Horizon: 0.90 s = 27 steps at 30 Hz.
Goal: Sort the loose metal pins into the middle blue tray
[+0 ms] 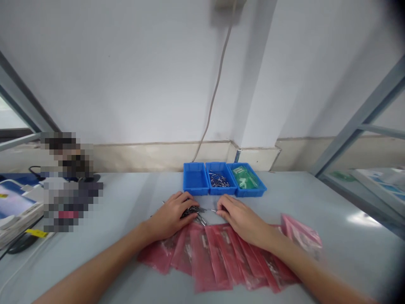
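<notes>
My left hand curls over a pile of thin metal rods, dark with silvery ends, its fingers and thumb around them. Part of the pile is hidden under the palm. To the right, my right hand is closed in a pinch on one slim metal rod, whose end points left towards the pile. Below both hands lies a fanned row of pink translucent bags with small parts inside. Another pink bag lies by my right forearm, its contents unclear.
Three blue trays stand behind my hands: an empty tray, a tray of small metal pieces and a tray with green bags. Cables and a white power strip lie at left, near a pixelated area. A cable hangs on the wall.
</notes>
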Available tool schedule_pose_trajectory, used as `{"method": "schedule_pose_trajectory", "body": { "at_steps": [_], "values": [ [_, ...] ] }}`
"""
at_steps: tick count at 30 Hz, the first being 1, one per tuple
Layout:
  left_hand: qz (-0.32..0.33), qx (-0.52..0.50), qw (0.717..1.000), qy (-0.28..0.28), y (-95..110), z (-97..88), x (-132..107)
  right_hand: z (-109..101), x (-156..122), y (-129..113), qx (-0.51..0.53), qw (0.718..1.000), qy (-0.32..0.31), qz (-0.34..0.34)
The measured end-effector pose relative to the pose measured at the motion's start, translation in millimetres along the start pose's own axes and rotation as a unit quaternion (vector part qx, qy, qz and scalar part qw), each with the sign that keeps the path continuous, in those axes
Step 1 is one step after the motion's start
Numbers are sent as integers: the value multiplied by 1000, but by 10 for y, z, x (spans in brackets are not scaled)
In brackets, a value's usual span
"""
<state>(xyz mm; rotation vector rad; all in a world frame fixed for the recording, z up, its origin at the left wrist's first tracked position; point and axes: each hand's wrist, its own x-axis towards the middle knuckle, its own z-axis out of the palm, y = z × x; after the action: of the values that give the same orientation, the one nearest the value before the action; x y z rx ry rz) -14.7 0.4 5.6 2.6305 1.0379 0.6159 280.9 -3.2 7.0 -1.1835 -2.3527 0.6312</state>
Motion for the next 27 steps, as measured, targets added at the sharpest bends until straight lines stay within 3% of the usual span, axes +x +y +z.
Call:
{"method": "schedule_pose_trajectory", "body": {
  "at_steps": [15, 27],
  "values": [
    [9, -2, 1000, 6, -4, 1, 4, 8, -2, 4, 11, 1000, 16, 10],
    [5, -2, 1000, -2, -9, 5, 2, -43, 63, -116, 25, 994, 101, -11]
  ]
}}
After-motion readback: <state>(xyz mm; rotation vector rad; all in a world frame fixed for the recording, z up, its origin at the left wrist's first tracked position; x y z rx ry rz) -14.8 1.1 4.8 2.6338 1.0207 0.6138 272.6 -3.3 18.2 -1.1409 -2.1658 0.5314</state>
